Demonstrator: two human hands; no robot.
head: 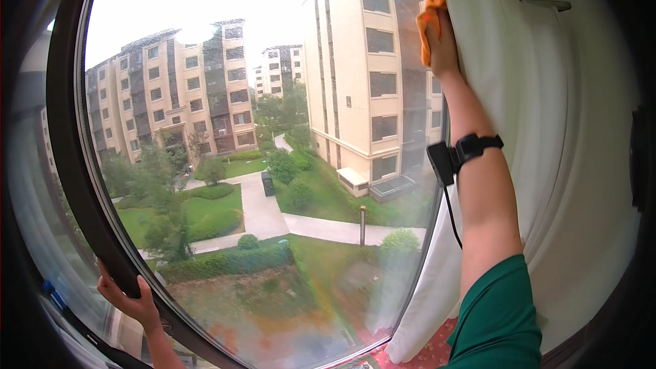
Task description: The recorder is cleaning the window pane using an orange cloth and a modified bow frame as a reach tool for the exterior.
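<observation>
A large window pane (328, 174) fills the middle of the view, with streaks and hazy patches on its glass. My right hand (442, 46), raised to the pane's upper right edge, presses a bunched orange cloth (429, 25) there. A black device (442, 164) with a cable is strapped to my right forearm. At the lower left, my left hand (128, 300) grips the dark window frame (77, 164), its thumb on the near side and its fingers around the outer edge.
A white curtain (512, 87) hangs close along my right arm. Red patterned fabric (435, 343) lies below it. A blue object (55, 294) is at the lower left, beyond the frame. Buildings, paths and shrubs show through the glass.
</observation>
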